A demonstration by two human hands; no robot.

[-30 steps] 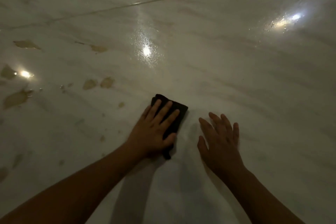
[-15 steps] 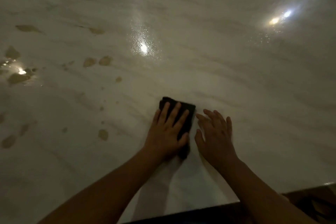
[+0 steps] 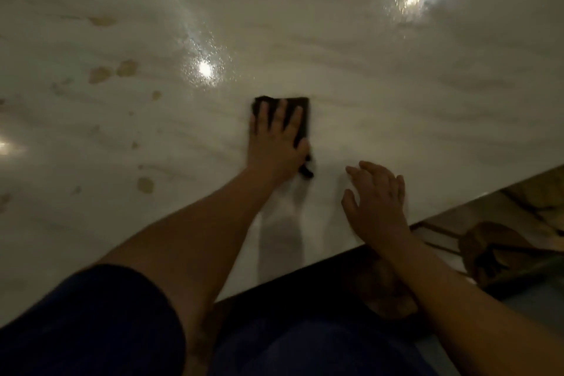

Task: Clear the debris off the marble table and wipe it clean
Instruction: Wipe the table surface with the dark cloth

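A dark folded cloth point(image 3: 300, 110) lies flat on the pale marble table point(image 3: 381, 94). My left hand point(image 3: 274, 143) presses on it with straight, spread fingers, covering most of the cloth. My right hand point(image 3: 378, 204) rests open on the marble near the table's front edge, to the right of the cloth and apart from it. Brownish stains point(image 3: 100, 73) dot the marble on the left, with one blotch point(image 3: 145, 184) left of my left forearm.
The table's front edge point(image 3: 457, 207) runs diagonally at the lower right. Beyond it sits a brown wooden object point(image 3: 494, 247) on the floor. Bright light reflections point(image 3: 205, 68) gleam on the wet marble. My dark blue sleeve point(image 3: 91, 323) fills the lower left.
My left hand has pushed the cloth farther away across the marble. My right hand has stayed near the edge, so the two hands are farther apart. The view has dropped, showing the table edge.
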